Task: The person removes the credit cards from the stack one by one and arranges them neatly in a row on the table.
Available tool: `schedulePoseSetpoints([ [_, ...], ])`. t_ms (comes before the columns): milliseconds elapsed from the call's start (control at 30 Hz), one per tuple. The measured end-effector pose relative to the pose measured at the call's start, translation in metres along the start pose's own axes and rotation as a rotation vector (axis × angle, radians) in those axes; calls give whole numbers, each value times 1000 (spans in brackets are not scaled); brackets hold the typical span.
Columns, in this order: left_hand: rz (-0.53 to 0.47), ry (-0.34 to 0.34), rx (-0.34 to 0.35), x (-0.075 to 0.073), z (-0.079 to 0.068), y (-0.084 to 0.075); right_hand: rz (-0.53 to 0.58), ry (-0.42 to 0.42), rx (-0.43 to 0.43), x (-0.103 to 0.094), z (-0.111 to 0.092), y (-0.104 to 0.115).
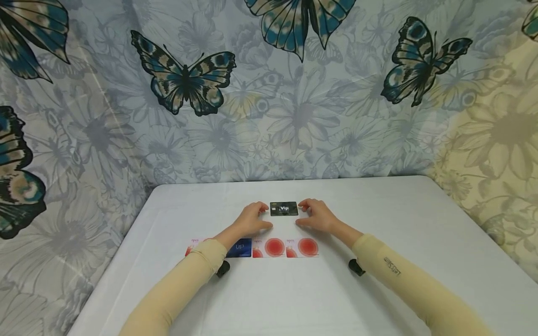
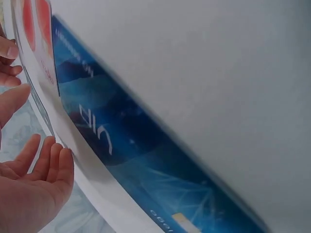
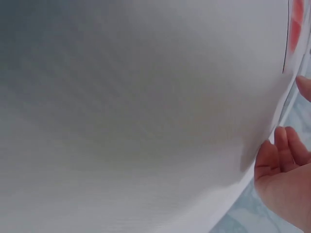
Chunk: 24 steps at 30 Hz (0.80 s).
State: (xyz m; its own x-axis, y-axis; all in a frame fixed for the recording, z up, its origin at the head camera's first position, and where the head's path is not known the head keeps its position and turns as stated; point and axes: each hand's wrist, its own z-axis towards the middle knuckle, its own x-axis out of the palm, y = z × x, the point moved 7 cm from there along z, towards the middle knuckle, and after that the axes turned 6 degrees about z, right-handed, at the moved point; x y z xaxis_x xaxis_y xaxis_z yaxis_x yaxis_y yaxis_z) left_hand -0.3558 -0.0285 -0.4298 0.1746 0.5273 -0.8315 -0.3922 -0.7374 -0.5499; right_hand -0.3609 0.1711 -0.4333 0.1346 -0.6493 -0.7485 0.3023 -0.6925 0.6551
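Observation:
A black card (image 1: 284, 205) marked "Vip" lies flat on the white table between the two hands. To its left is the left hand (image 1: 251, 220), fingertips close to the card's short edge and thumb apart from the fingers. On the other side the right hand (image 1: 318, 216) mirrors it, fingers loosely bent near the right edge. Neither hand grips anything. In the left wrist view, the left hand (image 2: 41, 182) shows its palm and relaxed fingers beyond a blue VIP card (image 2: 126, 131). The right wrist view catches the right hand (image 3: 286, 170) at its edge, fingers loosely bent.
Nearer the person is a row of cards: the blue VIP card (image 1: 240, 248), two white cards with red circles (image 1: 274, 247) (image 1: 308, 247), and another red-and-white card (image 1: 194, 243) partly behind the left forearm. A butterfly-patterned wall covering (image 1: 302, 140) stands behind the table (image 1: 294, 298).

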Motion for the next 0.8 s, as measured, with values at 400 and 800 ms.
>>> schedulePoseSetpoints([
  [400, 61, -10, -92, 0, 23, 3, -64, -13, 35, 1, 20, -11],
  [800, 110, 58, -131, 3, 36, 6, -86, 29, 56, 4, 25, -9],
])
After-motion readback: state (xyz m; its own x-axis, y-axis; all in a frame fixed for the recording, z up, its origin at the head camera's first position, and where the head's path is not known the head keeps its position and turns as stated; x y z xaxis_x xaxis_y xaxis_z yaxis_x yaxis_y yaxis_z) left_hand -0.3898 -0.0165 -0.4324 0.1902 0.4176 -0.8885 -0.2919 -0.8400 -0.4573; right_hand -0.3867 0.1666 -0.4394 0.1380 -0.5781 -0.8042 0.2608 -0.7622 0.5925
